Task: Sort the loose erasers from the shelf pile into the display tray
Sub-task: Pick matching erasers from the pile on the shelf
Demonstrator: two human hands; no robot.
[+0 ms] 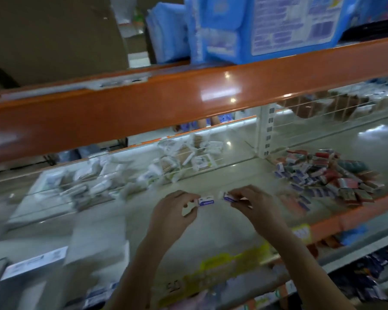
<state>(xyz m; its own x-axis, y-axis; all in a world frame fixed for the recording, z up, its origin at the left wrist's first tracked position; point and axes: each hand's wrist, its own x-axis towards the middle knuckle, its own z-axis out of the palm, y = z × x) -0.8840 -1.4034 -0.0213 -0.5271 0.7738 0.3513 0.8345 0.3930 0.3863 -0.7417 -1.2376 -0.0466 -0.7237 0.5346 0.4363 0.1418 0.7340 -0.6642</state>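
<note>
My left hand (174,211) pinches a small white eraser with a blue sleeve (206,201) above the pale shelf surface. My right hand (252,203) pinches a second blue-and-white eraser (228,197) just to the right of it; the two erasers are close but apart. A loose pile of erasers (323,175) in blue, red and white wrappers lies on the shelf at the right. I cannot make out a display tray in this blurred view.
An orange shelf beam (166,104) runs across above the hands, with blue packages (255,27) on top. White packets (182,159) lie behind a clear divider at the back. A white upright post (266,130) stands mid-shelf. A yellow price label (224,267) marks the front edge.
</note>
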